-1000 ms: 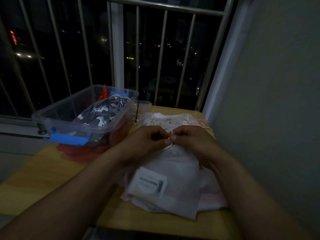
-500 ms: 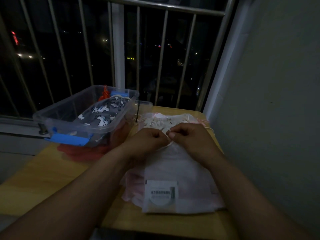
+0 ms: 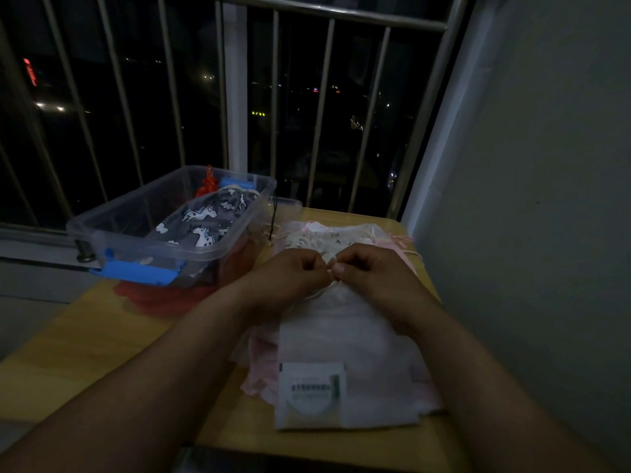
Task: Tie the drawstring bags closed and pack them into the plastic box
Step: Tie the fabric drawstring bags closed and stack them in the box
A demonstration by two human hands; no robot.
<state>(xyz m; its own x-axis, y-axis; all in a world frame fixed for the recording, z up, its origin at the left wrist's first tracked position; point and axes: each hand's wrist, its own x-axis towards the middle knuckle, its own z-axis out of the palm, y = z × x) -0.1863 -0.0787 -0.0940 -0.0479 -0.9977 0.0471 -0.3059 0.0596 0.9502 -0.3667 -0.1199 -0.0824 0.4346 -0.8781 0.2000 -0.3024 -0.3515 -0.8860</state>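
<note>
Pinching thin white cord [image 3: 330, 271], L hand [image 3: 293, 273] & R hand [image 3: 372, 269] grips tight, sheer bag [image 3: 341, 331], clear plastic box [image 3: 129, 209].

left hand [image 3: 290, 272], right hand [image 3: 374, 268], curled, close together

White drawstring bag [image 3: 345, 336] has been turned from skewed to square on the surface [image 3: 102, 353]; label [image 3: 312, 385] is now levelled.

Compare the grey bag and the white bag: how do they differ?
The grey bag has animal prints; the white bag is plain with a label. The grey bag lies in the plastic box; the white bag lies outside, left hand and right hand pinching its cord. Both are drawstring bags.
</note>
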